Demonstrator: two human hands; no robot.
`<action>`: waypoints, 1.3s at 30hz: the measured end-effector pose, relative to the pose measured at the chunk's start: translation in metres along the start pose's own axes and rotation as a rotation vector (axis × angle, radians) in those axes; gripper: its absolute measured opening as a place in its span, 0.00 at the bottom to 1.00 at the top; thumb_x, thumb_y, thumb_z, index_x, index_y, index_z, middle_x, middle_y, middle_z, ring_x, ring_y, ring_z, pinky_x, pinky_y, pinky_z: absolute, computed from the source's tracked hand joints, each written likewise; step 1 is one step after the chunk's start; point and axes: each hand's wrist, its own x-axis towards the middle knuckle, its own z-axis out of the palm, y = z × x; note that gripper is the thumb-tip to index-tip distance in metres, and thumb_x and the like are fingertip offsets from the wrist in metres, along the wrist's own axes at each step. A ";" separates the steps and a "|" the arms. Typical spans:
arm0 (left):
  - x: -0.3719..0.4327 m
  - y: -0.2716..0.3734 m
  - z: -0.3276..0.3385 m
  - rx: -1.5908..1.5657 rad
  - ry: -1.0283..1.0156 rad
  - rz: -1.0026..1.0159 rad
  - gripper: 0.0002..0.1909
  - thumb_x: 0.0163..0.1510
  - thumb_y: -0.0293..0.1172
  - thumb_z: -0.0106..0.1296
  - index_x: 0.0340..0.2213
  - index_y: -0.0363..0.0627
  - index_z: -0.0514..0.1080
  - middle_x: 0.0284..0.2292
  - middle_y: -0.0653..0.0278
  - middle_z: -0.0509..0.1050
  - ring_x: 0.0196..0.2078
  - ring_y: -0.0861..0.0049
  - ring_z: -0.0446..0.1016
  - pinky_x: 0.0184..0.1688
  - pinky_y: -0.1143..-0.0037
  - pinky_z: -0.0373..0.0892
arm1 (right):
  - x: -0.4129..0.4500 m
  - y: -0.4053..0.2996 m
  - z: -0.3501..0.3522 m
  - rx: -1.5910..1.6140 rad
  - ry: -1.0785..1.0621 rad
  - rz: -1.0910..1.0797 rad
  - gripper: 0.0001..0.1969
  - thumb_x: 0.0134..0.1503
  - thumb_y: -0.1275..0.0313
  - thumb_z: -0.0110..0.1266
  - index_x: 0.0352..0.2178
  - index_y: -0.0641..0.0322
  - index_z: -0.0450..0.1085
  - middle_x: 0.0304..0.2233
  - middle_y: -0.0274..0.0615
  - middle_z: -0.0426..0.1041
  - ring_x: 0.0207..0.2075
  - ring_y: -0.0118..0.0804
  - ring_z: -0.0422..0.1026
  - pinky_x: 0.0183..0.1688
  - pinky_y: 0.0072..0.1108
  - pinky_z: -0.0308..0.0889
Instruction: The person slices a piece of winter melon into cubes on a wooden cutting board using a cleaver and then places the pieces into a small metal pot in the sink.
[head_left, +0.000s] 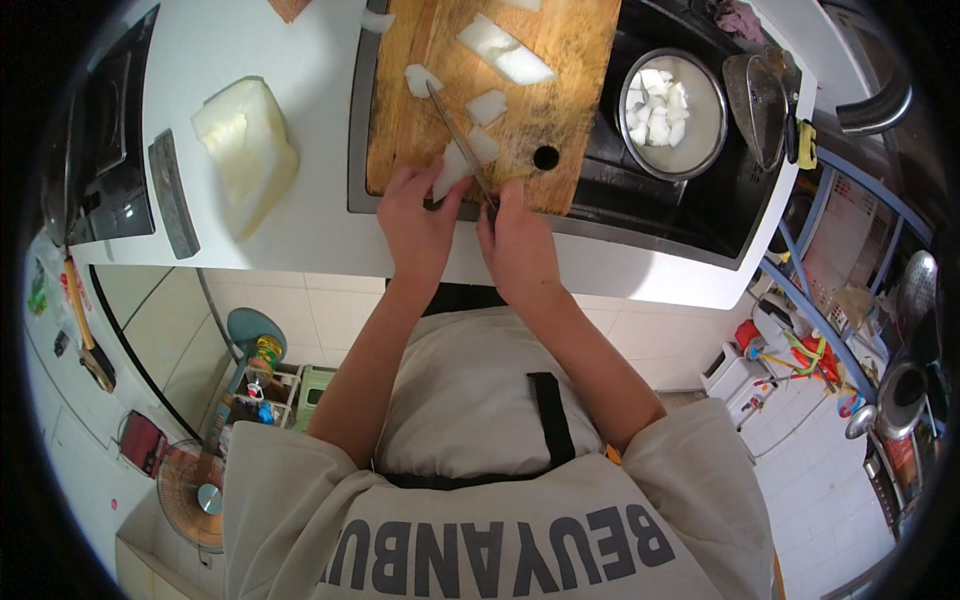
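My right hand grips the handle of a kitchen knife, whose blade points up and left across the wooden cutting board. With thumb and fingers, my left hand pinches a white piece of what looks like winter melon, just left of the blade. Cut white chunks lie around it: one by the knife tip, another to the right of the blade. A longer white slab rests farther up the board. The knife handle is mostly hidden in my right hand.
The board bridges a black sink. A metal bowl of white chunks stands in the sink, near a wire-mesh strainer. A large pale melon block and a grey bar lie on the white counter. A faucet is at right.
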 end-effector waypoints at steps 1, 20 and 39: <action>-0.001 0.000 0.000 0.017 -0.007 0.000 0.18 0.39 0.27 0.65 0.35 0.35 0.76 0.23 0.58 0.71 0.23 0.71 0.70 0.27 0.75 0.66 | 0.000 -0.003 0.000 0.000 0.014 0.008 0.13 0.55 0.75 0.51 0.34 0.68 0.53 0.23 0.58 0.70 0.25 0.63 0.70 0.26 0.39 0.65; 0.094 -0.019 -0.009 0.039 -0.042 0.027 0.11 0.49 0.27 0.58 0.36 0.38 0.73 0.31 0.59 0.77 0.29 0.75 0.76 0.34 0.76 0.72 | -0.044 0.017 -0.066 0.235 0.140 0.083 0.11 0.56 0.74 0.51 0.33 0.64 0.55 0.19 0.52 0.67 0.21 0.53 0.69 0.24 0.31 0.63; -0.003 0.000 -0.015 -0.337 -0.220 -0.215 0.19 0.44 0.21 0.62 0.41 0.34 0.72 0.32 0.60 0.74 0.30 0.80 0.76 0.32 0.80 0.75 | -0.049 0.012 -0.042 0.205 0.006 -0.003 0.11 0.56 0.74 0.50 0.36 0.66 0.55 0.21 0.58 0.69 0.25 0.62 0.70 0.26 0.40 0.64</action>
